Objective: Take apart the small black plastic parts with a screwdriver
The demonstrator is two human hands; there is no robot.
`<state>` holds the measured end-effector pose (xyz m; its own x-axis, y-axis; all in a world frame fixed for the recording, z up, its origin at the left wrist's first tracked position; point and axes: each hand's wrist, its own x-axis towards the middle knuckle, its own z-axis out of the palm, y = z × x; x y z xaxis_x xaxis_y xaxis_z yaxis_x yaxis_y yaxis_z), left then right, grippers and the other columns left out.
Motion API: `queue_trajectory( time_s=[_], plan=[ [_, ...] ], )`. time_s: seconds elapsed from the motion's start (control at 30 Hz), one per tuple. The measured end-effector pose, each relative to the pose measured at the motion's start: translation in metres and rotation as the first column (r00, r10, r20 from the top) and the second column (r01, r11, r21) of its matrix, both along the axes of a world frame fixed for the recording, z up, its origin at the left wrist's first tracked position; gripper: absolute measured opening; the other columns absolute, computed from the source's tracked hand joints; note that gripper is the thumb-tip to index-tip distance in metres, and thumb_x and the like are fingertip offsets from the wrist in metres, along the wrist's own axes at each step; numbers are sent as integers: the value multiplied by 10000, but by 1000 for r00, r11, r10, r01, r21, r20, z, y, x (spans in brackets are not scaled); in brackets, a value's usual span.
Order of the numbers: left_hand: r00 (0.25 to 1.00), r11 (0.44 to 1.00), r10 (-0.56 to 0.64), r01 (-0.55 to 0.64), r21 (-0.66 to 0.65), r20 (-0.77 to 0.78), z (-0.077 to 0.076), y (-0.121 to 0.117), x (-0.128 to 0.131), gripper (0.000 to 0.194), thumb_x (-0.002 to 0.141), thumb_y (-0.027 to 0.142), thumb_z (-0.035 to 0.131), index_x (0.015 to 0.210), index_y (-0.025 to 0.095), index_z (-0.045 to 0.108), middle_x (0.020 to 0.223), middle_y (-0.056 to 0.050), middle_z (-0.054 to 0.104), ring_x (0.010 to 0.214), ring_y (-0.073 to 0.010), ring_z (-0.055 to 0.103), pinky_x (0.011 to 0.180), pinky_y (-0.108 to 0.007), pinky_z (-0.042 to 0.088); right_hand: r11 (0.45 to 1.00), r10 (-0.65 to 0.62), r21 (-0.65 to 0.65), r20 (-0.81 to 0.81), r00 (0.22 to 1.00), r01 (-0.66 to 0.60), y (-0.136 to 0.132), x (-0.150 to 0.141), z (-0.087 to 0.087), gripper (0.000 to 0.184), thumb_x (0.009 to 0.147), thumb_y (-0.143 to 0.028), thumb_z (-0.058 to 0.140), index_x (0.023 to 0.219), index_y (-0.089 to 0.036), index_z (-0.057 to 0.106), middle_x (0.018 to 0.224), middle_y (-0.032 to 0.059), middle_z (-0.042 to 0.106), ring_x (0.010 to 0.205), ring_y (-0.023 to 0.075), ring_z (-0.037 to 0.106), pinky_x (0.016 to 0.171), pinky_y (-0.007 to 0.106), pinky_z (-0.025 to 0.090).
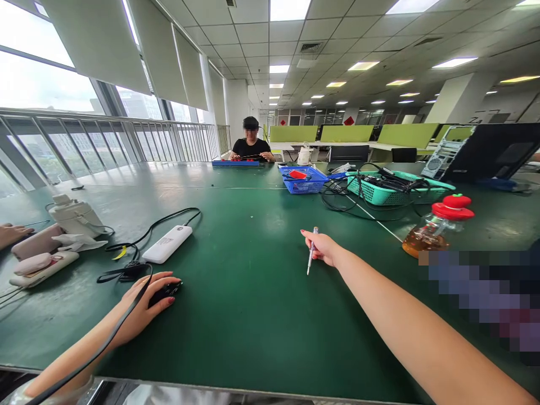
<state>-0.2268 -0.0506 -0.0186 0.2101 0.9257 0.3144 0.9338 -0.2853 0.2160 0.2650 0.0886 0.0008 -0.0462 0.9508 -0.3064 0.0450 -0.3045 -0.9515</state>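
Observation:
My right hand [324,247] is stretched out over the table, its fingers closed around a slim, clear-bodied, pen-like tool [312,256]. The tool's pale tip points down and toward me, and I cannot tell its exact kind. At the left, my left hand [145,298] rests on the table with fingers and thumb around a small glossy black object [169,289], mostly hidden by the hand. A black cable [113,337] crosses my left forearm. Just beyond that hand lies a white power bank [169,243] beside a looped black cord [156,225].
A blue basket [304,185] and a green basket [367,194] full of cables stand ahead. To the right is a red-lidded jar [439,225] of amber liquid. A white bottle [76,216] and another person's hand [14,233] are at left. One person [252,147] sits opposite.

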Motion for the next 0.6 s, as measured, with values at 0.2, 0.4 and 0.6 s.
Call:
queue_trajectory(
  time_s=[0.2,0.4,0.6],
  plan=[
    [992,990,110,-114,78,58,3,-11,18,591,798,750,464,1030,278,734,1172,-75,725,1060,-304,676,949,-445,544,997,48,74,-165,985,-36,-7,16,-6,529,865,-527,603,507,-200,392,417,-76,291,364,47,198,420,223,333],
    [980,981,170,-178,77,101,12,-16,29,453,828,619,494,944,262,748,1098,-75,757,1010,-287,697,921,-412,562,974,10,219,-290,957,56,-20,26,-14,559,799,-635,622,528,-212,376,445,-79,298,392,59,199,499,273,385],
    [967,965,239,-246,86,85,18,-17,32,377,818,533,484,891,263,736,1107,-72,753,1037,-291,688,957,-422,545,974,47,227,-257,965,13,-20,20,-18,551,653,-635,775,509,-202,468,453,-62,381,415,59,252,511,295,407]
  ],
)
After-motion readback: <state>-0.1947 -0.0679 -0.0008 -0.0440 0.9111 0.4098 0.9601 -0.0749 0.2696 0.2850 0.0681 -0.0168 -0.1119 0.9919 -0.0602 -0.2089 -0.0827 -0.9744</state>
